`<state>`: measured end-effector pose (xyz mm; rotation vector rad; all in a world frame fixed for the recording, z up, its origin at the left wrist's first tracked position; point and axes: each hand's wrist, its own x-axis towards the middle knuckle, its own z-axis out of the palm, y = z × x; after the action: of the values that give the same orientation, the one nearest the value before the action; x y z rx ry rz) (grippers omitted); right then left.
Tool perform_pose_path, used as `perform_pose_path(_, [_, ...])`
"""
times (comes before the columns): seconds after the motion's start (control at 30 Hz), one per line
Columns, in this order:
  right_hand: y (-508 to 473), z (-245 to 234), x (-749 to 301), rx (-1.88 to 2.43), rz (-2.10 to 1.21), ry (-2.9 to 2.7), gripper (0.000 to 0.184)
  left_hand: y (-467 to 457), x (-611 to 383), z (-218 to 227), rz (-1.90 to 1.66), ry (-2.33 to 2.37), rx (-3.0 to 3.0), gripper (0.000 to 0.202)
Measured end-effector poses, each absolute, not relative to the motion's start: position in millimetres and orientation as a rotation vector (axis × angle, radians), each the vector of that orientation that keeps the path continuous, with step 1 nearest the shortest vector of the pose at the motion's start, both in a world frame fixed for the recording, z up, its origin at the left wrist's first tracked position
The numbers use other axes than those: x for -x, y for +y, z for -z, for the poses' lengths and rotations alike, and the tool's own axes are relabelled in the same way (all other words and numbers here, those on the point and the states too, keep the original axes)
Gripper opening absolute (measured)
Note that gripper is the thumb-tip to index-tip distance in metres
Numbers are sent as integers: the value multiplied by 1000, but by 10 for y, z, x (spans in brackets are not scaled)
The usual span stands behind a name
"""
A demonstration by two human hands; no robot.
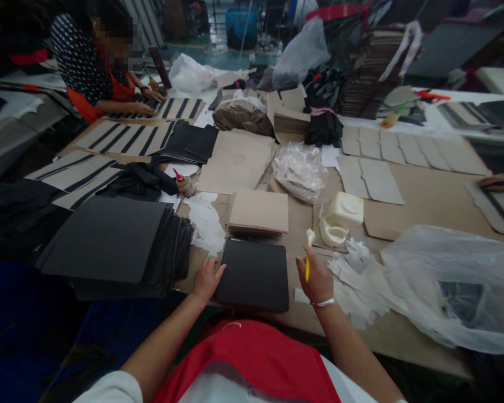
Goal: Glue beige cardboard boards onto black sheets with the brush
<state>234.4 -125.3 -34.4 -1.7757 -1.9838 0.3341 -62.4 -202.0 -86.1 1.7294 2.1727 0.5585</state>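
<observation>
A black square sheet [254, 274] lies on the cardboard-covered table [424, 196] right in front of me. My left hand [206, 277] rests on the table at the sheet's left edge, fingers stretched out and touching it. To the right of the sheet, my right hand [317, 277] is closed around a yellow-handled brush [308, 254] held upright, its white bristles on top. A stack of tan cardboard squares [259, 211] sits just behind the black sheet. A white glue tub [340, 218] stands behind my right hand.
A thick stack of black sheets [113, 246] lies at my left. White paper scraps [357, 280] and a large clear plastic bag [453, 285] are at my right. Another person [105, 61] works on striped pieces at the far left. Someone else's hand [502, 182] shows at the right edge.
</observation>
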Motion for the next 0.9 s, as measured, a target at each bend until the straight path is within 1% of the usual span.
perform_pose_path(0.03, [-1100,204,-2315,1700,-433,-1905,46,-1951,569,841,-606,2121,-1850,23])
perform_pose_path(0.1, [-755,-40,-2128,1527,-742,-1736,47,-1737,388,782,-643,1934,-2125,29])
perform_pose_path(0.2, [-228,-189,-1622,1363,-1237,-1581,44,-1268,38,692,-542,1660,-2428,45])
perform_pose_path(0.3, [193,-51,-1144,1315,-1527,-1523,33,-807,-209,654,-347,1637,-2474,59])
perform_pose_path(0.4, [506,193,-894,1329,-1694,-1543,23,-546,-288,673,-189,1718,-2389,67])
perform_pose_path(0.5, [785,345,-797,1370,-1695,-1530,19,-486,-283,709,-131,1745,-2348,73])
perform_pose_path(0.67, [1130,346,-815,1486,-1464,-1316,15,-505,-266,704,-116,1734,-2354,73])
perform_pose_path(0.9, [1074,280,-1648,1656,-1260,-1197,16,-494,-233,660,-92,1725,-2377,65])
